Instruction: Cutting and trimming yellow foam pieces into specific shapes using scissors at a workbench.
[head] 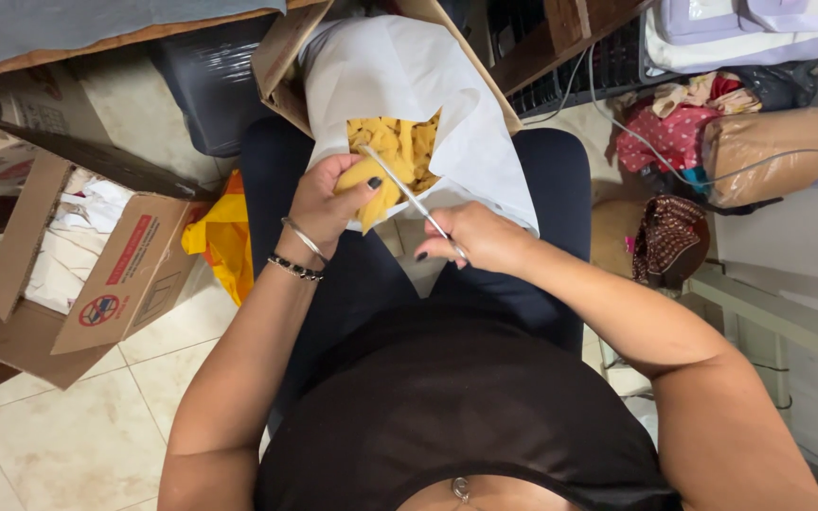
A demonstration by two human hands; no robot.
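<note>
Head view: left hand (326, 201) grips yellow fabric piece (371, 189); right hand (478, 237) grasps scissors (409, 196), blades on it, over white-lined box (485, 142).

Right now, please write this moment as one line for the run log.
left hand: holds yellow fabric piece | right hand: holds scissors, blades at the piece | white-lined box: more yellow pieces inside

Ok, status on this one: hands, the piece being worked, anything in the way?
Left hand grips yellow fabric piece. Right hand holds slim metal scissors, blades at the piece. Nothing in the way.
</note>
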